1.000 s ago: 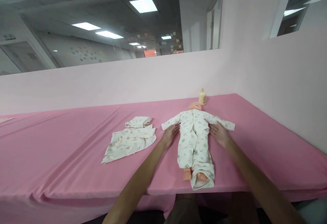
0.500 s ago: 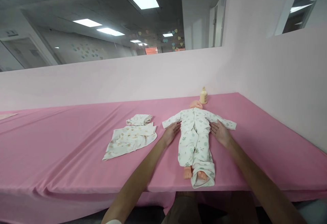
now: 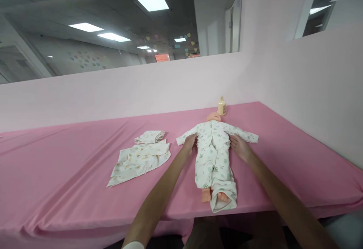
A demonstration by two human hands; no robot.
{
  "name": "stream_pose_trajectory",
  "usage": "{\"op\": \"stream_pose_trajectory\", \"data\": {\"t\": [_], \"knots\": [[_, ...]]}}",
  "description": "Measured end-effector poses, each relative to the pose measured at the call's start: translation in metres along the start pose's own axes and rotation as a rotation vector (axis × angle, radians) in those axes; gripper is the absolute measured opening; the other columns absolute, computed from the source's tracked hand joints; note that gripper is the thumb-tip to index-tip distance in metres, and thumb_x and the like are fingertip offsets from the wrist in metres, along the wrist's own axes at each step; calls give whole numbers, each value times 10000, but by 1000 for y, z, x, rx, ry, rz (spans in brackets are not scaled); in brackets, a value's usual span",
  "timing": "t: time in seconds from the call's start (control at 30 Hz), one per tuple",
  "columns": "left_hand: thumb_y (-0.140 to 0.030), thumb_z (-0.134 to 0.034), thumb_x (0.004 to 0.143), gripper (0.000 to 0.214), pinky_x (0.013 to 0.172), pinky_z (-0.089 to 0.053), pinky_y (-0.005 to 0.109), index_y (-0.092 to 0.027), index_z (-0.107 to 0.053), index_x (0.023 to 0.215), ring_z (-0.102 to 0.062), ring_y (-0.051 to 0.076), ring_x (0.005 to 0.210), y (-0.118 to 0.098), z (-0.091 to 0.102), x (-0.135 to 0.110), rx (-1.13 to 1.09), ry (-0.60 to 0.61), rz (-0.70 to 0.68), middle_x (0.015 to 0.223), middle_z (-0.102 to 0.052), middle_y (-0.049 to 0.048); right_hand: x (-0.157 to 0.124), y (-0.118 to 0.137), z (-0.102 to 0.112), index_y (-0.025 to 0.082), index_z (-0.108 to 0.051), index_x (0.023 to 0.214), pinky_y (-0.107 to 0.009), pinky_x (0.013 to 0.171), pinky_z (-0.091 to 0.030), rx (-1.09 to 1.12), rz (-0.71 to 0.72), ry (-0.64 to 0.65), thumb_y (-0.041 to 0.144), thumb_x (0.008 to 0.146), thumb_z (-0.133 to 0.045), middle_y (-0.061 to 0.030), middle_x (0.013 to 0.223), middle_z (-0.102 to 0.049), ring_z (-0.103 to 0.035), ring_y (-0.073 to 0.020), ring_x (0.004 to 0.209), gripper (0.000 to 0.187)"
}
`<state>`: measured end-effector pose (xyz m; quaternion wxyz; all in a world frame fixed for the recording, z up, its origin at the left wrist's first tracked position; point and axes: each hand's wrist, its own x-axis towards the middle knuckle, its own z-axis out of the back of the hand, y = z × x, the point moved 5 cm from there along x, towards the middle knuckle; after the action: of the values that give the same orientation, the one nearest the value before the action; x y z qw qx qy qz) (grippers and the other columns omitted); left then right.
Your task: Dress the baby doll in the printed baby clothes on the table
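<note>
A baby doll (image 3: 214, 154) in white printed pyjamas lies on its back on the pink-covered table (image 3: 70, 158), head toward the wall, bare feet near the front edge. My left hand (image 3: 189, 143) rests at the doll's left side under its sleeve, fingers stretched toward the torso. My right hand (image 3: 239, 147) lies flat against the doll's other side below the other sleeve, fingers extended. Neither hand holds anything.
A small cream bottle (image 3: 221, 106) stands behind the doll's head by the wall. A spare set of folded baby clothes (image 3: 140, 156) lies left of the doll. Pink partition walls (image 3: 297, 90) close the table at the back and right.
Both hands have slid a little up and inward along the doll's sides, toward the armpits. The view has shifted slightly.
</note>
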<state>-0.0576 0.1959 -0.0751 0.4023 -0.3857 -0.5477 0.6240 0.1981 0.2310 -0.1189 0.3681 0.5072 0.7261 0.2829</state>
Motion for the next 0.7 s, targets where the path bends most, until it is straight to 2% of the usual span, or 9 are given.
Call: {"op": "stream_pose_trajectory", "data": {"t": [0.13, 0.2, 0.27, 0.33, 0.4, 0.53, 0.6, 0.7], "knots": [[-316, -564, 814, 185, 688, -446, 270, -188, -586, 946, -599, 182, 854, -38, -19, 8, 189, -76, -144, 998, -650, 76, -1, -1, -2, 134, -626, 1176, -326, 1095, -417, -4, 18, 2, 411, 892, -568, -121, 1379, -551, -492, -201, 1304, 401], [-302, -566, 804, 134, 705, -436, 261, -195, -603, 875, -595, 185, 891, -57, -38, 16, 269, -23, -202, 1011, -660, 62, -1, -1, -2, 141, -630, 1165, -332, 1091, -420, 0, 21, 3, 406, 892, -563, -117, 1370, -559, -500, -198, 1298, 386], [-280, -598, 766, 98, 690, -427, 268, -182, -595, 754, -604, 202, 863, -69, -59, 28, 350, 46, -203, 911, -671, 65, -1, -2, -2, 148, -639, 1141, -335, 1088, -421, 1, 25, 10, 403, 893, -559, -114, 1362, -567, -513, -192, 1285, 365], [-246, -643, 709, 113, 680, -417, 285, -173, -563, 675, -614, 236, 853, -76, -77, 43, 426, 74, -172, 825, -663, 82, -1, -2, -2, 153, -655, 1105, -333, 1084, -425, 6, 35, 26, 396, 893, -557, -112, 1353, -575, -526, -189, 1272, 337], [-219, -681, 651, 147, 692, -414, 306, -169, -544, 663, -615, 284, 901, -81, -89, 57, 489, 51, -135, 825, -661, 112, -1, -2, -3, 162, -668, 1070, -338, 1088, -419, 13, 46, 38, 389, 894, -557, -104, 1342, -586, -535, -191, 1262, 307], [-157, -717, 561, 236, 722, -419, 330, -174, -516, 682, -589, 352, 1024, -85, -98, 82, 563, -35, -75, 870, -663, 158, 1, -3, -5, 169, -674, 1036, -349, 1098, -404, 27, 33, 27, 362, 889, -577, -94, 1312, -611, -547, -197, 1249, 262], [-131, -719, 552, 246, 717, -425, 327, -182, -501, 654, -599, 340, 1009, -86, -100, 92, 574, -32, -64, 783, -659, 134, 2, -3, -6, 161, -681, 1016, -352, 1090, -412, 33, 39, 23, 358, 877, -599, -106, 1290, -625, -556, -210, 1239, 255], [-112, -731, 576, 255, 680, -433, 329, -185, -489, 601, -630, 305, 880, -85, -104, 103, 579, 28, -59, 598, -603, 76, 2, -1, -8, 162, -696, 995, -335, 1070, -430, 39, 58, 34, 360, 864, -617, -119, 1251, -649, -567, -224, 1227, 249]]}}
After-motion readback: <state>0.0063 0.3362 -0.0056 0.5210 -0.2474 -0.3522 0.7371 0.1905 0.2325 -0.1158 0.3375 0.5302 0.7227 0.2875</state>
